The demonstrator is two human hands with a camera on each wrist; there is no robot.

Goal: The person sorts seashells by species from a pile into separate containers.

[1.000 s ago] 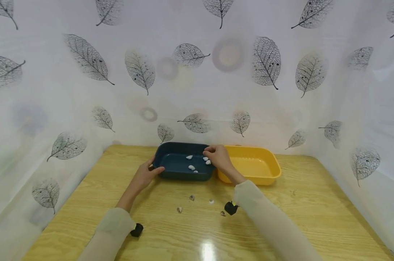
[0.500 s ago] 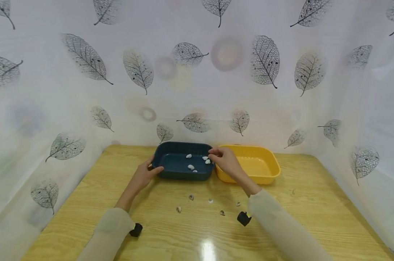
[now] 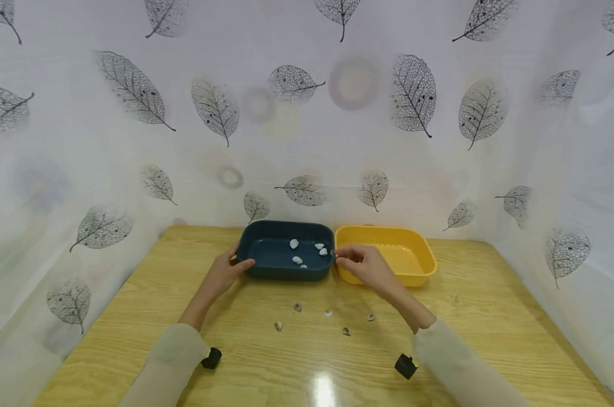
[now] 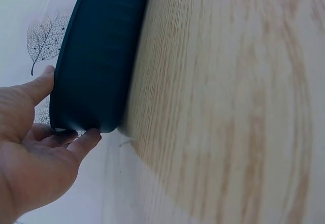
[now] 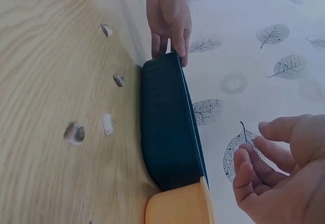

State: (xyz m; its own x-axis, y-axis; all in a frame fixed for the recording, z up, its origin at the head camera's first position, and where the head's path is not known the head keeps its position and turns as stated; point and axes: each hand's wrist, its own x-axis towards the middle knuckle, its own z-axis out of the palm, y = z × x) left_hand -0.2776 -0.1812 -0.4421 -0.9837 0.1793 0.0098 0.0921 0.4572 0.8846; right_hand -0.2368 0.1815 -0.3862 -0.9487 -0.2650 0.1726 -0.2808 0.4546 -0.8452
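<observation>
My left hand [image 3: 224,270] grips the left end of a dark blue plastic tray [image 3: 286,273]. In the left wrist view its thumb [image 4: 40,86] lies at the rim and the other fingers touch the end wall. Several white seashells [image 3: 294,243] lie inside this tray, mostly toward its right half. My right hand [image 3: 370,268] hovers over the left end of a yellow tray [image 3: 413,280], its fingertips close to the dark tray's right rim. The right wrist view shows that hand [image 5: 289,168] with loosely bent fingers and nothing between them.
On the wooden table [image 3: 256,362], in front of the trays, several small shells [image 3: 298,307] are scattered, one of them a white shell [image 3: 328,313]. The two trays stand side by side against a leaf-printed curtain [image 3: 307,141] that surrounds the table's back and sides.
My right hand has moved right, from above the dark tray to the yellow tray's left end. A shell on the table that the right arm covered is now visible. My left hand keeps its hold.
</observation>
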